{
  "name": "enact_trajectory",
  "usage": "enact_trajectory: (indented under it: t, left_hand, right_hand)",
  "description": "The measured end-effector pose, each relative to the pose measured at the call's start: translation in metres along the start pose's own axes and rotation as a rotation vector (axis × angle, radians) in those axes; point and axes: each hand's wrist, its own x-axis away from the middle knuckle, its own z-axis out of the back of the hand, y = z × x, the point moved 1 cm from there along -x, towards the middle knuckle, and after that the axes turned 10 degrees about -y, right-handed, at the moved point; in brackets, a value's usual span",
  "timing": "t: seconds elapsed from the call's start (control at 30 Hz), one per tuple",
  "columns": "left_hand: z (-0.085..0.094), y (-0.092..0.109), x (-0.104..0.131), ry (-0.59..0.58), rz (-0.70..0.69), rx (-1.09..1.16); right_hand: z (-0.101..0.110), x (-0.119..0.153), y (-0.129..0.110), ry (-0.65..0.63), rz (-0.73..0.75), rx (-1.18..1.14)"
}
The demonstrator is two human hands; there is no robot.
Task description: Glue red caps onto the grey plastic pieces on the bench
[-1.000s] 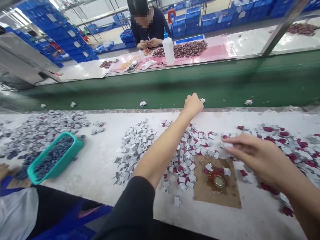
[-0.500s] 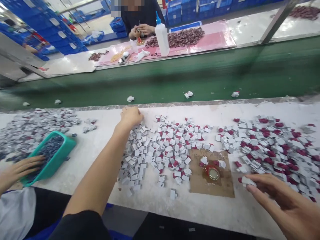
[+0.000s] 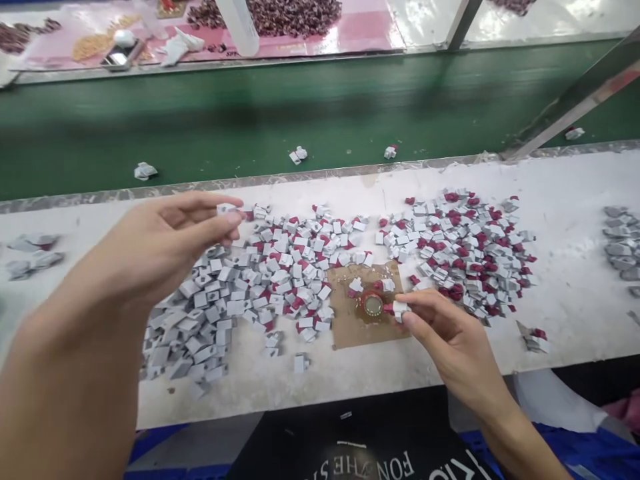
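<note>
My left hand point(image 3: 173, 243) is raised at the left above the pile of small grey-white plastic parts point(image 3: 210, 293), and it pinches a small grey-white part point(image 3: 227, 209) between thumb and fingers. My right hand point(image 3: 447, 330) grips a white plastic part with a maroon end point(image 3: 400, 311). That maroon end points left, at the rim of a small round cap point(image 3: 373, 305), though I cannot tell if it touches. The cap stands in a wet stain on a brown cardboard square point(image 3: 345, 333). Two white-and-maroon pieces point(image 3: 355, 287) lie on the cardboard behind the cap.
A heap of white-and-maroon parts point(image 3: 465, 247) lies right of the cardboard. Beyond the table edge runs a green belt point(image 3: 320, 113) carrying several parts. A slanted metal post point(image 3: 565, 107) stands at right. Across the belt are a white bottle point(image 3: 240, 27) and brown pieces point(image 3: 300, 17).
My left hand has come back from the table's far edge and now pinches a part. My right hand has carried its part left to the cap. The view has tilted down and turned right.
</note>
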Motion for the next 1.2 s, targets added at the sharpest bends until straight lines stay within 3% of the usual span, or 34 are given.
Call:
enact_trajectory:
  t: [0.13,0.23,0.33,0.4,0.53,0.63,0.9,1.07,1.2]
  left_hand:
    - [-0.018,-0.008,0.047,-0.336,0.134,0.277]
    - [-0.045,-0.006,0.088,-0.556,0.181,0.399]
    - [-0.076,-0.002,0.118,-0.678,0.231,0.522]
    - [-0.093,-0.002,0.129,-0.686,0.259,0.577]
    - [-0.113,-0.008,0.135,-0.538,0.251,0.540]
    - [-0.120,-0.013,0.136,-0.469,0.219,0.511]
    - [-0.130,-0.005,0.130,-0.445,0.143,0.566]
    - [-0.136,0.003,0.122,-0.421,0.106,0.603]
    - [-0.148,0.012,0.116,-0.447,0.076,0.666]
  right_hand:
    - [-0.006,0.001,0.004,0.040,-0.004,-0.041]
    - [-0.008,0.000,0.009,0.051,-0.025,-0.098]
    - [-0.009,0.001,0.011,0.060,-0.009,-0.095]
    - [-0.010,0.002,0.011,0.057,0.032,-0.048]
    - [-0.011,0.003,0.014,0.053,0.116,0.110]
    - [-0.010,0.004,0.016,0.056,0.148,0.197]
    - [-0.013,0.003,0.008,0.052,0.151,0.239]
    - [-0.011,0.003,0.003,0.071,0.143,0.169]
    - [-0.006,0.001,0.006,0.048,0.049,-0.091]
